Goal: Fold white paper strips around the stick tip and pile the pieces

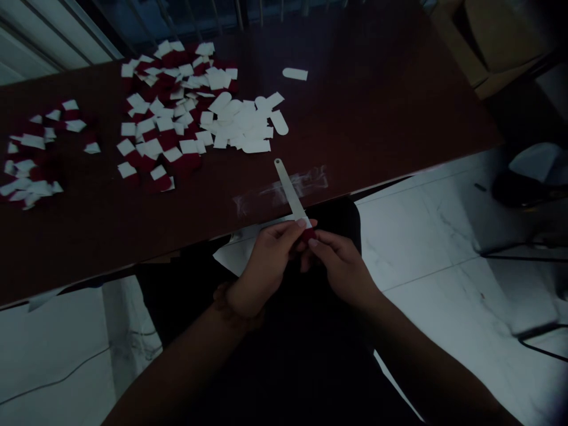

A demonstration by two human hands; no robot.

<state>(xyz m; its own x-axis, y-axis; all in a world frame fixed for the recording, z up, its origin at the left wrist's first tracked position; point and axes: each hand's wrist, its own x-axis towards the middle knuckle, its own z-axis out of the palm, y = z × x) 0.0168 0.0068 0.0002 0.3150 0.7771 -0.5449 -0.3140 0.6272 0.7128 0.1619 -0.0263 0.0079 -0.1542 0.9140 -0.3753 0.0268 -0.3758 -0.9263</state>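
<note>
Over my lap at the table's front edge, my left hand (pixel 270 254) is closed with its thumb on the near end of a flat, pale ruler-like strip (pixel 289 190). The strip has a small hole at its far end and points away over the tabletop. A dark red piece (pixel 307 235) with a white part covers the near end. My right hand (pixel 344 260) pinches this red piece from the right. The fingers beneath are partly hidden. Ahead lies a heap of white round-ended card pieces (pixel 244 124).
Many red-and-white pieces (pixel 164 127) lie heaped left of the white cards, with another group (pixel 33 189) at the far left. One white card (pixel 295 74) lies apart on the dark table (pixel 377 112). A cardboard box (pixel 492 41) stands beyond the right end.
</note>
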